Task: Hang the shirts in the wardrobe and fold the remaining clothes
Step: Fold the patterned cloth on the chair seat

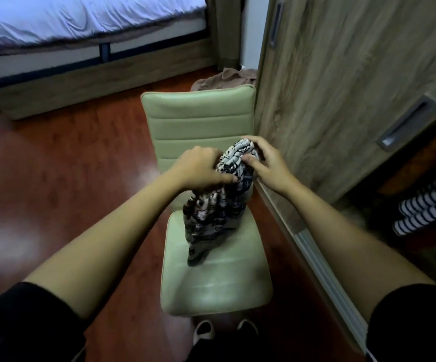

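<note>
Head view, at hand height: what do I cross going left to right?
Wooden floor → left hand, gripping the patterned garment → the patterned garment itself → right hand, pinching its top → wardrobe door. The chair behind the hands overlaps them, so it is left out.

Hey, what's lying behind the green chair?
Crumpled brown cloth on the floor, beside the wardrobe door. The chair's backrest covers its near part, so what it is stays unclear.

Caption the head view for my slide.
Left hand and right hand grip a bunched patterned garment over a pale chair beside the wardrobe.
</note>
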`<action>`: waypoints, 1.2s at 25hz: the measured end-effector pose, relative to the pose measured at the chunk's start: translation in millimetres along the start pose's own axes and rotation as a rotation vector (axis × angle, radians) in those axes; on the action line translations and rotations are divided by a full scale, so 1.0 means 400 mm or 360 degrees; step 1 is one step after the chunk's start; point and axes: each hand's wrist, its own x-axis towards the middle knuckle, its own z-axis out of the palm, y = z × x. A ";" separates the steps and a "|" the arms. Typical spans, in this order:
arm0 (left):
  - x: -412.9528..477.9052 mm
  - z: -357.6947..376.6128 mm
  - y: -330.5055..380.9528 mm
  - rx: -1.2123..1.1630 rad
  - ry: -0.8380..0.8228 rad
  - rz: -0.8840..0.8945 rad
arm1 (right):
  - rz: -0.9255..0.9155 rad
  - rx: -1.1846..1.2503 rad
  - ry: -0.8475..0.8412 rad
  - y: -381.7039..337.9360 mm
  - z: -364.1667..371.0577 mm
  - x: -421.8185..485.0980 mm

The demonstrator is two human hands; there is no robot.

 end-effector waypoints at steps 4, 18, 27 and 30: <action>0.022 0.026 0.074 -0.0538 0.0052 -0.0094 | 0.0064 0.0196 0.0269 0.026 -0.018 -0.024; -0.027 0.299 -0.109 -0.1710 0.0194 -0.0560 | 0.0347 -0.0276 0.0003 0.155 0.276 -0.085; -0.141 0.796 -0.547 -0.1654 0.0073 -0.1086 | 0.0627 -0.0751 -0.0859 0.578 0.631 -0.346; -0.163 0.897 -0.648 -0.1603 0.0059 -0.1254 | 0.0816 -0.0901 -0.0629 0.702 0.619 -0.388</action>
